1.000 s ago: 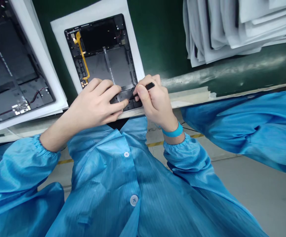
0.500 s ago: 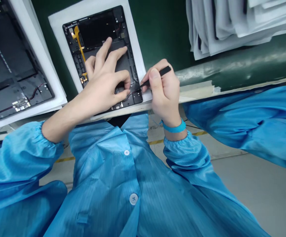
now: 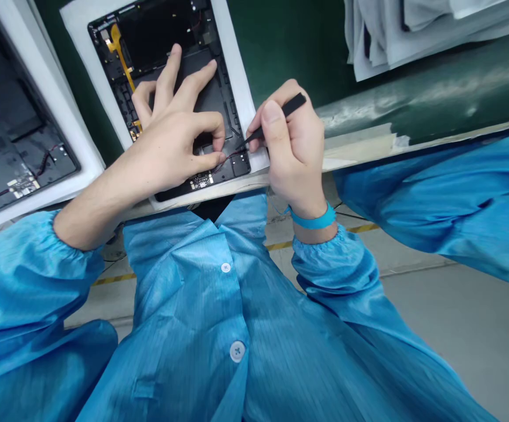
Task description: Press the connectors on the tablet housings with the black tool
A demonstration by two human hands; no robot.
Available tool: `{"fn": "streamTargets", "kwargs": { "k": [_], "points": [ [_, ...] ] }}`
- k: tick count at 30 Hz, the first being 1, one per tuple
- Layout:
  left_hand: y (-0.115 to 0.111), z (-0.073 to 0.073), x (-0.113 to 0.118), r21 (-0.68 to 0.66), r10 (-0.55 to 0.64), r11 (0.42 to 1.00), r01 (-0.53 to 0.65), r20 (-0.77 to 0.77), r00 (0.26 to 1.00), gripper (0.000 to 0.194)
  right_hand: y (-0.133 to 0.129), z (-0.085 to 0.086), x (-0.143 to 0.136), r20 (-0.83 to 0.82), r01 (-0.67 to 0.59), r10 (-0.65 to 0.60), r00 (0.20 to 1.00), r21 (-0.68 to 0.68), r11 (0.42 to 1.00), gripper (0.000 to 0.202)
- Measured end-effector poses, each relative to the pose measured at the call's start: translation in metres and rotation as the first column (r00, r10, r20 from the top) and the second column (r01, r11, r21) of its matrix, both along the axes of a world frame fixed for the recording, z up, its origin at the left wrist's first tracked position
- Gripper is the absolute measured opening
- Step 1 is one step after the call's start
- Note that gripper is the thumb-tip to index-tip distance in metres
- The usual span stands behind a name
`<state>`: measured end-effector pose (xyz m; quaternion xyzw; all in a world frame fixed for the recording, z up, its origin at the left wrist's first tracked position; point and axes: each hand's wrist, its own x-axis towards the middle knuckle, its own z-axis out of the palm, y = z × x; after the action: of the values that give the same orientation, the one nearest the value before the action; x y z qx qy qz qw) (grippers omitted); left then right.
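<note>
An opened tablet shell (image 3: pixel 156 26), black inside with an orange flat cable (image 3: pixel 122 55), lies on white sheeting before me. My left hand (image 3: pixel 177 132) rests across it, its outer fingers spread. Thumb and index finger pinch a thin dark wire (image 3: pixel 235 153) near the lower right corner; the exact contact is partly hidden. In my right hand (image 3: pixel 296 143) are slim black tweezers (image 3: pixel 293 105), gripped like a pen. Their fine tip points down-left and meets the shell's right edge beside the wire. A small circuit board (image 3: pixel 201 180) shows below my left thumb.
A second opened tablet shell (image 3: pixel 12 135) lies on white sheeting at left. White foam sleeves (image 3: pixel 386 44) are stacked at the upper right of the green mat (image 3: pixel 276 41). Another person's blue sleeve (image 3: pixel 434 199) is close on the right.
The view has shifted, so the tablets sit slightly further up and left. The tweezers' tip has moved slightly inward over the shell's edge, near the wire. My left hand keeps its pinch.
</note>
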<state>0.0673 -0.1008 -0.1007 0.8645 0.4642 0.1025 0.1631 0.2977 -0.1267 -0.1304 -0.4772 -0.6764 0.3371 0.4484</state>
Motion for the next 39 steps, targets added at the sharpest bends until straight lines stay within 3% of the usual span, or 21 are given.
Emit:
{"fn": "streamTargets", "kwargs": {
  "k": [11,16,20,26,39],
  "points": [
    [-0.001,-0.003,0.006,0.029,0.012,1.0,-0.008,-0.143,0.99,0.024,0.0,-0.001,-0.001,0.027,0.005,-0.004,1.0,-0.042,0.999,0.055],
    [-0.007,-0.006,0.014,-0.035,0.099,0.993,-0.109,-0.216,0.971,0.025,0.001,-0.002,-0.002,0.0,0.015,-0.015,1.0,-0.016,1.0,0.052],
    [-0.012,-0.001,0.015,-0.124,0.091,0.986,-0.112,-0.166,0.982,0.024,0.0,-0.001,-0.001,0.024,-0.003,0.003,1.0,-0.016,1.0,0.051],
    [-0.012,0.014,0.013,-0.252,0.119,0.96,-0.12,-0.018,0.993,0.01,0.0,0.001,-0.002,-0.079,-0.009,0.009,0.997,0.007,1.0,0.045],
    [-0.007,0.023,0.023,-0.31,0.16,0.935,-0.169,-0.054,0.986,0.005,0.002,-0.004,-0.004,-0.096,0.001,0.0,0.995,0.01,1.0,0.046]
  ]
}}
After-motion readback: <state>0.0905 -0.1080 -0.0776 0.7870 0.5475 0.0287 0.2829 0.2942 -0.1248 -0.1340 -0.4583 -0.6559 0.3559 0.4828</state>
